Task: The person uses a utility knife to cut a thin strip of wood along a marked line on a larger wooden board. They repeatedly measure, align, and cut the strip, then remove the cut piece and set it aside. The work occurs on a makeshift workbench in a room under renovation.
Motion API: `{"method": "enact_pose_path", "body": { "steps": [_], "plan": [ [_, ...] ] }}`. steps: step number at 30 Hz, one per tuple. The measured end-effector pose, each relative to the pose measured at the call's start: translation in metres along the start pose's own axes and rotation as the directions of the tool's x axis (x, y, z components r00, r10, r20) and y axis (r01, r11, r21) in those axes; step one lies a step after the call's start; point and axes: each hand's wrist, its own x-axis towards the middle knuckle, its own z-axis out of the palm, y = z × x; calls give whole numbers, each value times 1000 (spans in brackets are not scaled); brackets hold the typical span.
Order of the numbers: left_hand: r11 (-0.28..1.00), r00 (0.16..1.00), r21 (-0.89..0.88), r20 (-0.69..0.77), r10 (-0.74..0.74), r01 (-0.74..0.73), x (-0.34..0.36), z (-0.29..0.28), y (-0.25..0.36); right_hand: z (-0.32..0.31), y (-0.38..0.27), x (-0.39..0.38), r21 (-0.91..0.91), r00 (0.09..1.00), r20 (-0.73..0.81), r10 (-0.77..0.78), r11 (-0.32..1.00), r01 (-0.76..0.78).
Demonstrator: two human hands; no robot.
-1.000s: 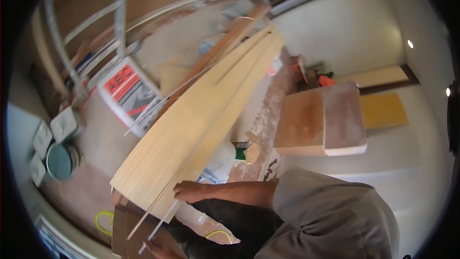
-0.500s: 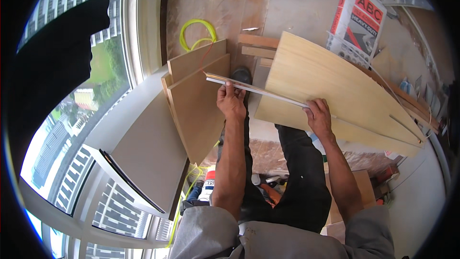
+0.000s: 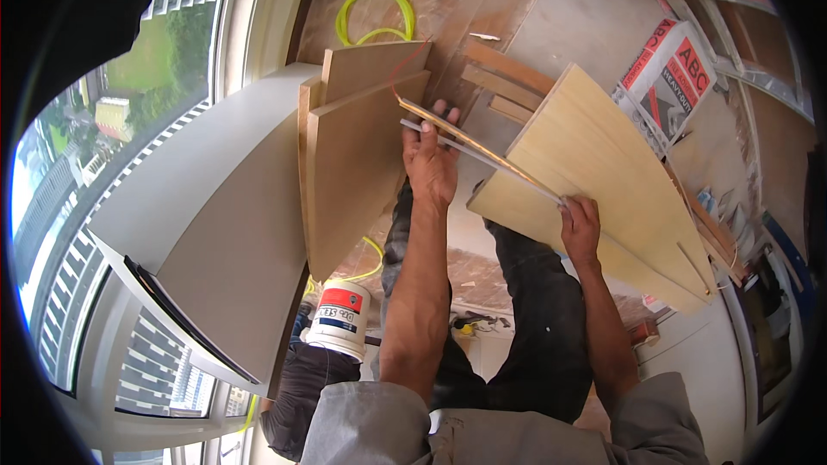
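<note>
A long thin strip (image 3: 461,134) with a copper-gold inner face, like an LED light channel, stretches between my hands, a thin red wire at its left end. Just below it runs a slim white strip (image 3: 482,158), like its cover; the two spread apart at the left and meet near my right hand. My left hand (image 3: 431,164) is closed around both near the left end, thumb on the white one and fingertips behind. My right hand (image 3: 581,226) pinches them where they come together. Beneath lies a pale plywood panel (image 3: 586,133), partly covered by the strips and my right hand.
Wooden boards (image 3: 362,155) lean beside a grey cabinet panel (image 3: 233,207) at the left window. A yellow-green hose coil (image 3: 375,4), timber offcuts (image 3: 504,77) and a printed bag (image 3: 668,82) lie beyond. Lower left are a white bucket (image 3: 340,319) and apparently another person's dark clothing (image 3: 314,387).
The white strip has spread from the gold-faced strip at the left end. My left hand has turned, its fingers now behind the strips. My view has shifted, showing the bucket more fully.
</note>
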Motion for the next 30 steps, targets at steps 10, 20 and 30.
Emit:
{"method": "enact_pose_path", "body": {
  "steps": [10,20,30],
  "plan": [
    [999,997,-26,70,-25,27,0,-4,13,-2,-15,-6,92,1000,-6,-4,996,4],
    [949,963,273,-169,211,-160,5,-21,7,3,-31,3,139,998,-24,59,989,-55],
    [966,976,226,-148,161,-125,1,-6,7,1,-16,-1,-40,1000,-6,-3,999,2]
  ]
}}
